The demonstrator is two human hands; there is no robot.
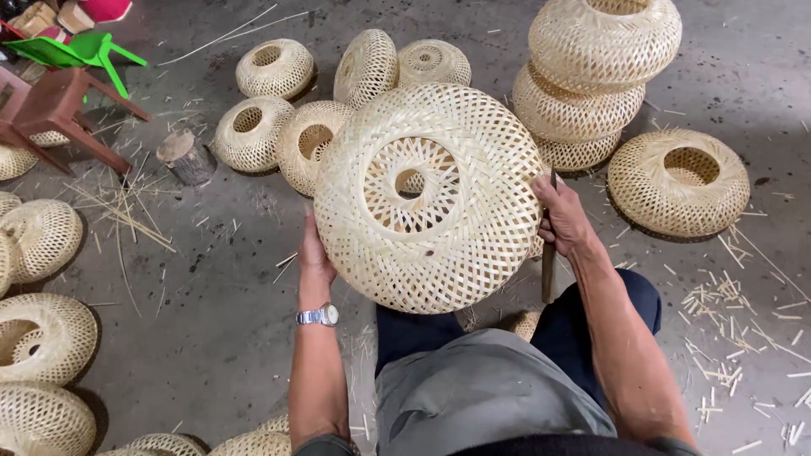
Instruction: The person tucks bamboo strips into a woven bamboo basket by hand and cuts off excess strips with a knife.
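Much of the left hand (314, 257) is hidden behind the round woven bamboo lampshade (428, 196); only its back and wrist show, with a silver wristwatch (318, 316) below, so whether its grip is closed on the weave cannot be told. The right hand (562, 218) presses against the shade's right edge, its grip clamped on a dark, narrow knife-like tool (549, 262) that hangs down from the fist; the tool's upper tip barely shows above the hand.

The lampshade is held up in the air between both hands, above the knees, tilted so its open ring faces the camera. Both forearms rise from the bottom of the view, elbows cut off by the frame, over dark trousers and a grey shirt.

Behind the shade, several finished shades lie on the concrete floor (220, 279), partly covered by it. A stack of three shades (591, 76) stands at the upper right, a single one (678, 181) just right of the hand. More shades are cut off along the left edge. A brown stool (52, 110) and a green chair (72, 51) sit upper left, near a short wood block (186, 156). Open floor lies left of the knees; bamboo offcuts (726, 321) litter the right.
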